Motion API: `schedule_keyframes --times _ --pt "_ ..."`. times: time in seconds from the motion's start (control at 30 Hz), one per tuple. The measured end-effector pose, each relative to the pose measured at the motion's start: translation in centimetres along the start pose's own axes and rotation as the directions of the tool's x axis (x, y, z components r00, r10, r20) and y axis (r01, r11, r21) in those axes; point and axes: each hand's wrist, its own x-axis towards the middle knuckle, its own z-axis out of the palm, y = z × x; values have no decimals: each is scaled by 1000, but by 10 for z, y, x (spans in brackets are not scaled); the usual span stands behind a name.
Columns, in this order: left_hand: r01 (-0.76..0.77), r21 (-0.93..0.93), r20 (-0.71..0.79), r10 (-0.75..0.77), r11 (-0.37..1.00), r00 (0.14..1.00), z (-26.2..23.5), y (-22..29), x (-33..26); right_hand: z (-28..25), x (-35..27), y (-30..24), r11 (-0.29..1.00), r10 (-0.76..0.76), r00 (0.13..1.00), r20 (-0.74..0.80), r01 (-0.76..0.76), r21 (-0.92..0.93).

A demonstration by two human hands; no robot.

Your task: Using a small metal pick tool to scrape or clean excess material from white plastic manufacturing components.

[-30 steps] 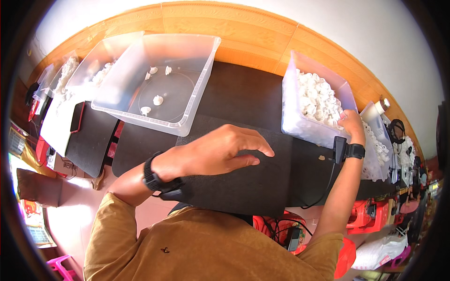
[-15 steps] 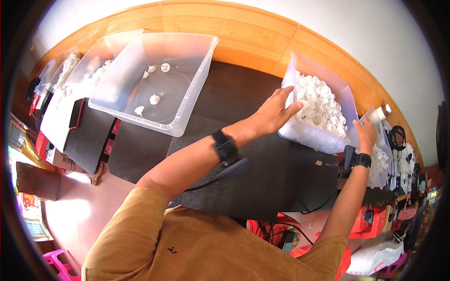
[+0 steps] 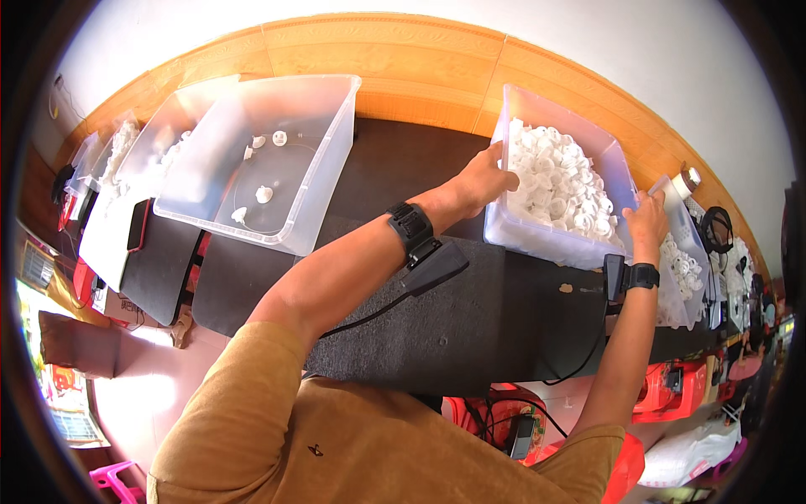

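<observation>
Two bare forearms point(image 3: 353, 260) of ours stretched out from a brown short-sleeved shirt point(image 3: 369, 445), with a black strap point(image 3: 411, 231) around each wrist. Below them we had the black counter point(image 3: 546, 311), partly covered by a rough dark mat point(image 3: 403, 336). Ahead and to our right, on the counter, stood a translucent tub point(image 3: 546, 239) heaped with small white pieces point(image 3: 558, 176). Our right hand point(image 3: 646, 220) was at its right side, the fingers bent and gripping the rim near the front corner. Our left hand point(image 3: 478, 181) was at its left side, the fingers closed on that wall, the thumb toward the pieces. Just right of this tub we saw a second container point(image 3: 682, 218) with more white pieces. Well to our left, a clear bin point(image 3: 285, 235) held five scattered ones. Farthest off, a wood-grain panel point(image 3: 395, 59) ran along the pale wall point(image 3: 638, 50).
</observation>
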Motion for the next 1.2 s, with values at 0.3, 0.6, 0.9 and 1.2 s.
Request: schedule_keyframes --times 0.3,0.6,0.9,1.2 --pt "-215 -219 116 245 952 963 4 19 -28 40 12 59 829 64 988 -138 24 559" --pt "-397 3 11 397 918 918 -38 54 -58 14 -2 -25 517 154 902 -403 274 811" --pt "-431 158 -134 452 888 882 -75 22 -66 37 -23 -81 506 170 912 -374 245 827" --pt "-448 330 -206 526 831 825 -78 5 -68 38 -31 -93 395 201 907 -370 270 878"
